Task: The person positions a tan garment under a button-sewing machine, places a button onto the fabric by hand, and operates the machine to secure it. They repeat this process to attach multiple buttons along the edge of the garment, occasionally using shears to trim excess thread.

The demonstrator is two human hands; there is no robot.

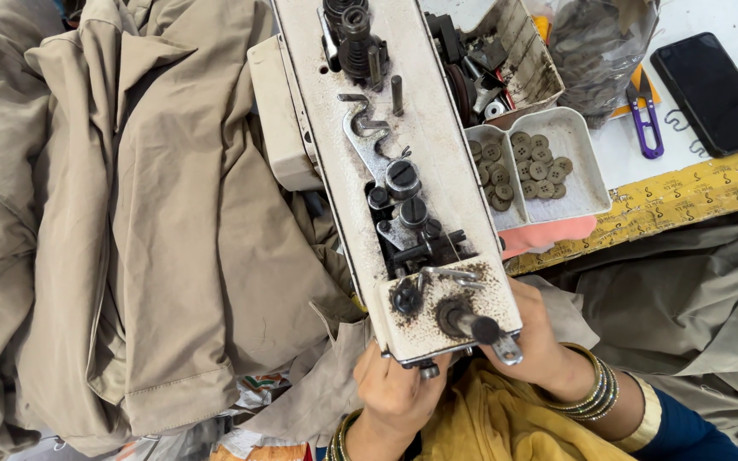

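- Left hand (395, 388) curls closed on khaki cloth (326, 388) beneath the sewing machine head (403, 196), apparently steadying it.
- Right hand (535, 337) reaches under the head; its grip is hidden.
- Button tray (587, 183) sits near the worktop's front edge, within reach.

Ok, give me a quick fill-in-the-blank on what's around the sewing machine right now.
1. The white two-compartment plastic tray holds round grey ____.
2. The black phone lies screen-up to the right of the ____-handled thread snips.
3. Both hands, left hand and right hand, sit under the head of the worn white ____.
4. The right wrist wears metal ____.

Missing words: buttons; purple; sewing machine; bangles
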